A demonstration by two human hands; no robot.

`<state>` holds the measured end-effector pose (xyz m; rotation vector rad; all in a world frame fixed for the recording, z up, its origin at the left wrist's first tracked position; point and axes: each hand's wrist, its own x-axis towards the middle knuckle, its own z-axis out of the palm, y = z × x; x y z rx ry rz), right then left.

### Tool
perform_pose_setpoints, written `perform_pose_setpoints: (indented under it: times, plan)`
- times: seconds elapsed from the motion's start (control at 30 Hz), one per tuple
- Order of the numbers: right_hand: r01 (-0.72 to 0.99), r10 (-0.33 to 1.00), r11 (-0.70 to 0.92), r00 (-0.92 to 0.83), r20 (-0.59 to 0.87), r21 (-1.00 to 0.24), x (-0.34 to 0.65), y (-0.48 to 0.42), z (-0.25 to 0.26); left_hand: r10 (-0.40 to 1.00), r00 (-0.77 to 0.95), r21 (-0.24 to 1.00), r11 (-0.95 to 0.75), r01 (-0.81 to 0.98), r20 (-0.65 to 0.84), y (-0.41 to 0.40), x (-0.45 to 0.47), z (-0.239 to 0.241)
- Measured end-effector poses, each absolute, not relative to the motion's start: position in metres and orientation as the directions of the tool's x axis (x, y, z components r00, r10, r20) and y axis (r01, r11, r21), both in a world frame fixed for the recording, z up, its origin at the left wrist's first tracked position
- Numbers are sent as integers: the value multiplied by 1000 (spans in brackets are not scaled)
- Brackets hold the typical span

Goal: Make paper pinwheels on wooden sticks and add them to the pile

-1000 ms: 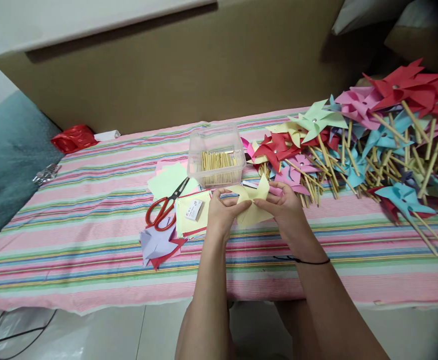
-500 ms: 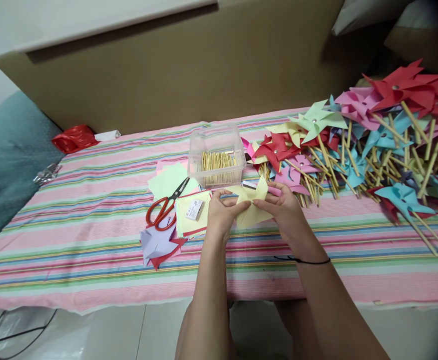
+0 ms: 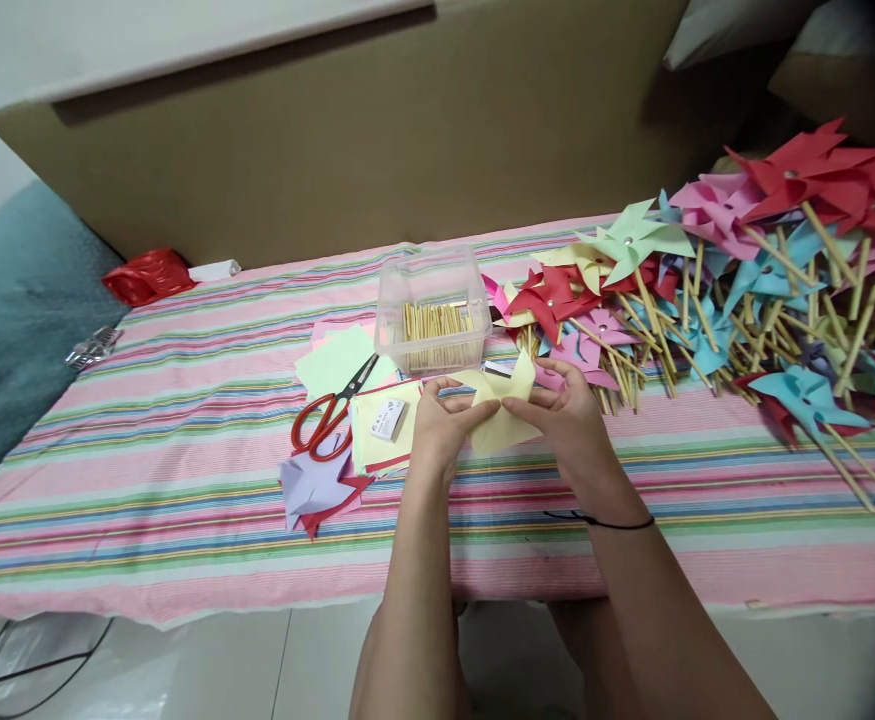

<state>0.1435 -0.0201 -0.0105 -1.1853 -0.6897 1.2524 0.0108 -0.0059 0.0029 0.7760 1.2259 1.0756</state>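
Observation:
Between my two hands is a pale yellow paper pinwheel, its blades partly folded in. My left hand grips its left side, and my right hand grips its right side. Both thumbs press together near the paper's middle, hiding whatever lies under them. Left of my left hand lies a stack of coloured paper squares with a small white box on top. Red-handled scissors rest open beside it. Purple and red cut paper pieces lie below the scissors.
Behind my hands stands a clear plastic box holding many short wooden sticks. Many finished pinwheels on sticks are piled to the right. A red plastic bag lies at the far left of the striped cloth. A brown backrest rises behind.
Almost nothing differs. My hands shift very slightly, and the right thumb presses closer to the left one on the yellow paper.

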Motion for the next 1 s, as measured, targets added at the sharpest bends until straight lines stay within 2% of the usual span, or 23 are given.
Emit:
perform_pose_setpoints:
  times: [0.13, 0.4, 0.5, 0.6, 0.73, 0.9, 1.0]
  plan:
    - [-350, 942, -148, 234, -239, -925, 149, -16, -16, 951, 25, 916, 302, -263, -307, -4, 8, 1]
    - [-334, 955, -161, 184, -232, -929, 152, -14, -18, 961, 22, 950, 277, -146, -277, -5, 2, 0]
    - [-325, 958, -155, 180, -222, -933, 150, -16, -15, 963, -8, 957, 268, -110, -270, -6, 4, 1]
    - [-348, 953, -142, 205, -223, -927, 150, -16, -10, 955, -95, 951, 264, -163, -281, -5, 7, 2]
    - [-411, 959, -3, 259, -119, -912, 156, -18, -4, 924, -237, 911, 204, -358, -300, 0, 8, 3]
    - [-360, 993, 81, -48, 105, -930, 157, -21, -6, 890, -330, 858, 119, -500, -315, 6, 4, 0]
    - [-261, 980, 139, -105, 172, -955, 148, -21, -10, 885, -331, 844, 117, -524, -328, 6, 4, -1]
